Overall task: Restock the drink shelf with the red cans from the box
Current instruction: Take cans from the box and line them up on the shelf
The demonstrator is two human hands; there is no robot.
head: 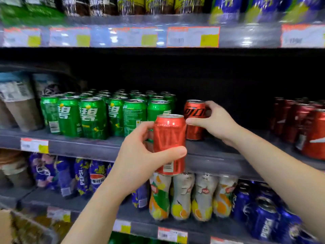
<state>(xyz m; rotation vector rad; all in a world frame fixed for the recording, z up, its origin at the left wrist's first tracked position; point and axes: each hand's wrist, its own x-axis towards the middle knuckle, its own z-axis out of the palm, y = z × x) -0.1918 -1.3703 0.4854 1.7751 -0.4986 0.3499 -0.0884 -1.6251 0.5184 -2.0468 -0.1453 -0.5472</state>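
Before the shelf (84, 144), left hand (140, 159) curls round a red can (169, 136). Farther back, right hand (218, 122) pinches a second red can (194, 110), seemingly set down

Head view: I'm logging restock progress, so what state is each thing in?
left hand, grips the held red can
held red can, upright, not yet on the shelf
right hand, holds the shelved red can
shelved red can, standing on the middle shelf
green cans, upright in rows
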